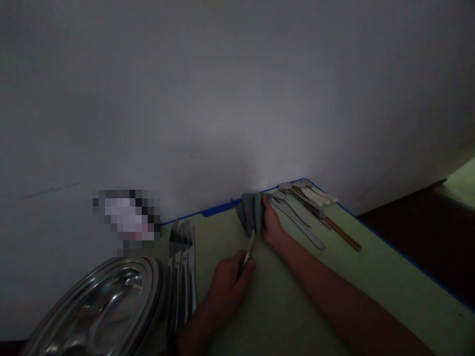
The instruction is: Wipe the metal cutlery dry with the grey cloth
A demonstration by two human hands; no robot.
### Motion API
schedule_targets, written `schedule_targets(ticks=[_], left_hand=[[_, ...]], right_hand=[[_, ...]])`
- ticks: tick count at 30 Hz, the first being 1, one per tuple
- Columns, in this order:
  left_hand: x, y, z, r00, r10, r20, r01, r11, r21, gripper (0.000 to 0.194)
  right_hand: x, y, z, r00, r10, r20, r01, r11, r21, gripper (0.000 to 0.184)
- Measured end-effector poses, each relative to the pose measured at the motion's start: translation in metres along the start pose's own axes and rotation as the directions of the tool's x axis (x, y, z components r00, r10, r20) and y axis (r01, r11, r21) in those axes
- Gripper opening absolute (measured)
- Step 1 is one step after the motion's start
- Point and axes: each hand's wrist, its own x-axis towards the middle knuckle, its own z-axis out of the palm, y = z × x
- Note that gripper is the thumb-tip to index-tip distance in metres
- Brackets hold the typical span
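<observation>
My left hand (232, 279) is closed around the handle of a slim metal piece of cutlery (251, 245). Its far end runs into a folded grey cloth (253, 210), so its kind stays hidden. My right hand (271, 222) grips that cloth, thumb up, pressing it about the cutlery. Left of my left hand, several table knives (185, 262) lie side by side, blades toward the wall. Beyond my right hand are metal spoons or forks (302, 230), wooden chopsticks (343, 232) and several white-handled pieces (315, 194).
Stacked oval metal trays (118, 306) with compartments stand at the left front. The pale green table (371, 287) has a blue edge and meets a grey wall (237, 99). A pixelated patch hides something behind the trays. Dark floor (419, 222) shows at right.
</observation>
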Motion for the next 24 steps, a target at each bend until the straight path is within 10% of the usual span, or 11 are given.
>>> schedule_targets(ticks=[13,19,24], left_hand=[[0.000,-0.003,-0.004,0.996,0.060,0.068,-0.052,0.993,-0.106,0.034],[0.003,0.000,-0.004,1.000,-0.002,-0.021,-0.001,0.991,-0.132,0.036],[0.001,-0.003,-0.002,0.995,0.038,0.096,-0.038,0.999,0.000,0.042]], right_hand=[[0.004,-0.009,-0.003,0.995,-0.060,-0.078,0.061,0.998,0.018,0.036],[-0.007,0.000,0.003,0.980,-0.153,0.123,0.173,0.969,-0.174,0.030],[0.001,-0.005,-0.001,0.994,-0.109,-0.022,0.107,0.991,-0.085,0.031]])
